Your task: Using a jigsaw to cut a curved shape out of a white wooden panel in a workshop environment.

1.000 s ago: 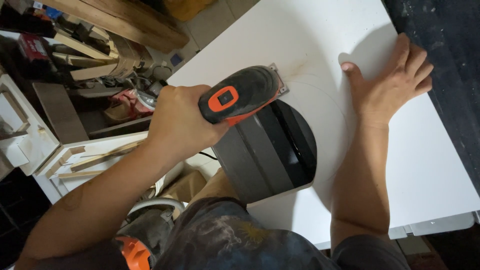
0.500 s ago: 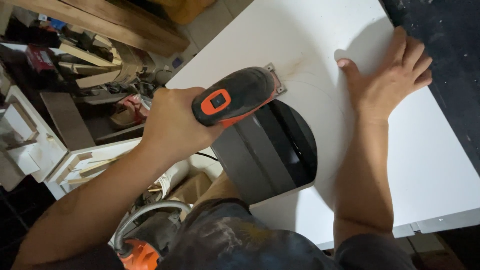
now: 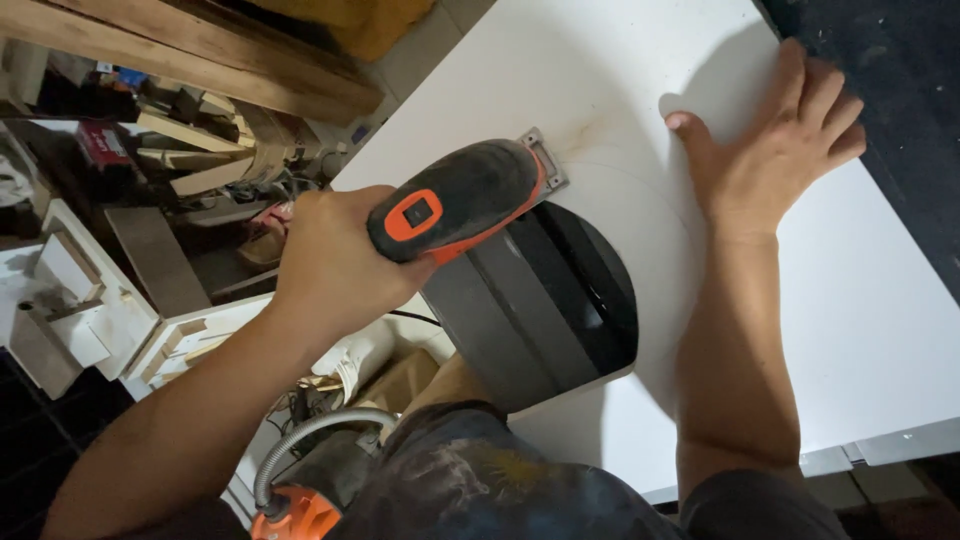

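Note:
My left hand [image 3: 335,265] grips the back of an orange and black jigsaw [image 3: 465,200]. The saw's metal foot rests on a large white board [image 3: 860,300], at the end of a curved cut. Where the cut has opened the board's edge, a dark grey rounded object [image 3: 540,310] shows beneath. A faint drawn arc [image 3: 670,210] continues from the saw across the board. My right hand [image 3: 775,140] lies flat on the board beyond that arc, fingers spread, holding nothing.
Wood offcuts and planks [image 3: 200,150] are piled at the left, with white wooden frames [image 3: 80,310] below them. A grey hose leads to an orange machine [image 3: 300,510] near my body. A dark surface [image 3: 900,60] borders the board at the top right.
The saw and both hands stay in nearly the same place on the board. The view has shifted a little.

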